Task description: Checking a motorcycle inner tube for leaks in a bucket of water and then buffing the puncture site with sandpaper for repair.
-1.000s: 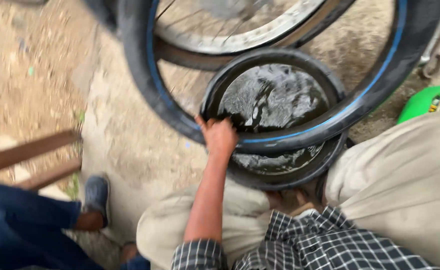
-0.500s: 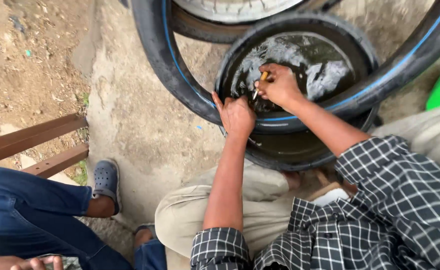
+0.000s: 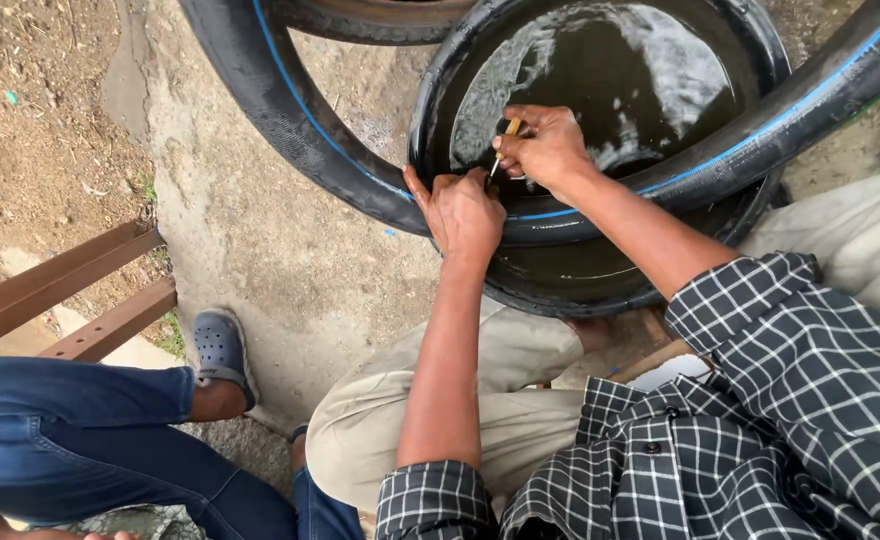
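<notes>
Since the frame half a second ago, both hands hold nearly the same station on the tube, with the right hand drawn slightly closer to the left; the view itself has shifted little. One second ago only the left hand was at the work.

Left hand (image 3: 463, 212): clenched around the black rubber inner tube (image 3: 290, 130), gripping it where it crosses the near rim of the basin.

Right hand (image 3: 545, 148): closed in a pinch on a small pointed tool with a yellowish handle (image 3: 506, 138); its thin tip points down at the tube just beside the left knuckles. Whether the tip touches the rubber cannot be told.

Tube: smooth, matte black, inflated and round in section, with a thin blue line running along its length. It sweeps in a broad arc from upper left, across the basin, to upper right.

Basin (image 3: 440, 90): round, black, made from what appears to be a cut tyre, holding dark water with pale foam streaks on a glossy surface.

Surroundings: rough grey concrete ground (image 3: 270, 250) and bare earth at left; rusty brown metal bars (image 3: 70, 300). The person wears a dark checked shirt and khaki trousers. Another person's blue jeans (image 3: 80, 440) and grey perforated clog (image 3: 222, 345) sit at lower left.
</notes>
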